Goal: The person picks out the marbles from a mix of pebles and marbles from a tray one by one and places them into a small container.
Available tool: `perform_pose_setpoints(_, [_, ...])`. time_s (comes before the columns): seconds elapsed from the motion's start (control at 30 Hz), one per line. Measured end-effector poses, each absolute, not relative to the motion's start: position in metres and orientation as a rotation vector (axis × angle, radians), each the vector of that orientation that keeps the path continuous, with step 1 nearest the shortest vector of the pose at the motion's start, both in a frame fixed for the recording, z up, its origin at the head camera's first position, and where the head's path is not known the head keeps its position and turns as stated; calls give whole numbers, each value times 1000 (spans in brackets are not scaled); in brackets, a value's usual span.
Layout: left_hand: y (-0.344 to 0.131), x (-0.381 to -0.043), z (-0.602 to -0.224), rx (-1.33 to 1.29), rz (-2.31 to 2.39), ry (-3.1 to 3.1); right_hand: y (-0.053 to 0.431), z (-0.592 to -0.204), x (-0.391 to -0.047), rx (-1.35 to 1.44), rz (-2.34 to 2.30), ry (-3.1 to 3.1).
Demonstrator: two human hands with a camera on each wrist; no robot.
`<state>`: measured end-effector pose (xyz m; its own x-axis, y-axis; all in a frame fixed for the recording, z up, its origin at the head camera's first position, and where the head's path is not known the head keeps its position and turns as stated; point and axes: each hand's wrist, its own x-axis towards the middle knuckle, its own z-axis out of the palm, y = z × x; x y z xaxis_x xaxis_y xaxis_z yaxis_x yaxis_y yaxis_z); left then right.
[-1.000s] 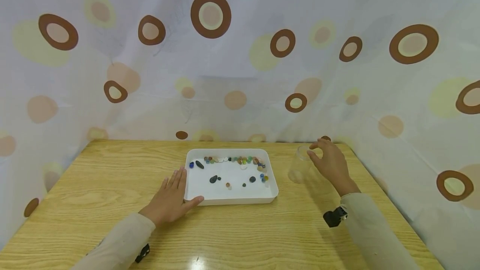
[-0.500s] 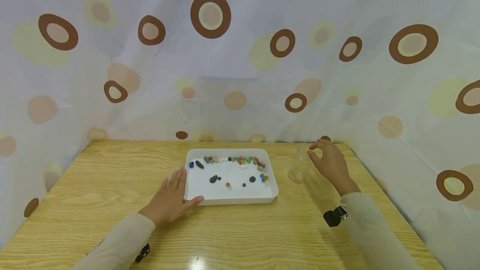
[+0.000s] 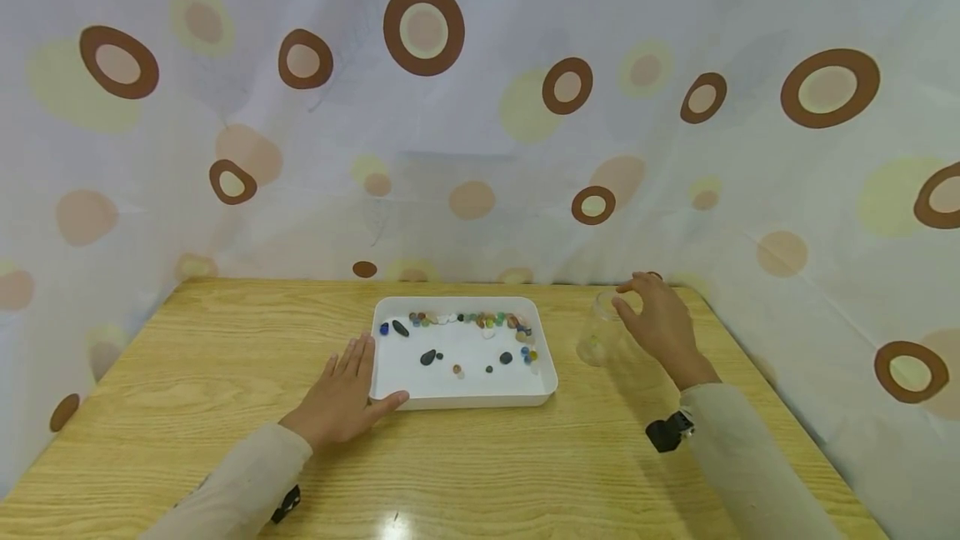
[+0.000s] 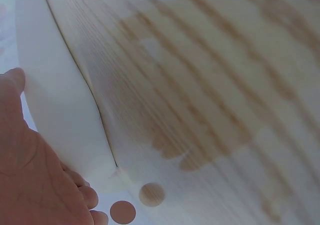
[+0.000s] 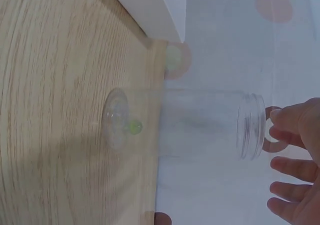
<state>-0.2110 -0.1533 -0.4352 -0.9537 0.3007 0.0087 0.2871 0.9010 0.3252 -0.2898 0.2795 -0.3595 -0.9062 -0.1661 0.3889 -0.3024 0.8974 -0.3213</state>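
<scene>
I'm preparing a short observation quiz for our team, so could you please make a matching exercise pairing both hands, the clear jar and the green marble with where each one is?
Things:
1. Left hand
2. Right hand
3. Clear jar
4. Green marble

Places:
A. Low inside the jar, near its base
B. Against the white tray
C. Upright on the wooden table
D. By the jar's mouth

Right pairs: 1-B, 2-D, 3-C, 4-A.
</scene>
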Motion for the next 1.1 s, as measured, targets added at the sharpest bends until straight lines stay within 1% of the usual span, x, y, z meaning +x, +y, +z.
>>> perform_pose_setpoints(0.23, [-153, -212, -434, 474, 520, 3025, 242, -357, -293, 491, 597, -2686])
perform_pose_setpoints(0.53, [-151, -211, -435, 482, 540, 3034, 165, -358, -298, 754, 559, -2695])
perform_pose_setpoints(0.83, [-151, -211, -438, 453, 548, 3038, 91, -377, -303, 922, 513, -2809])
perform_pose_setpoints(1.1, [-151, -211, -438, 470, 537, 3041, 48, -398, -306, 1026, 387, -2888])
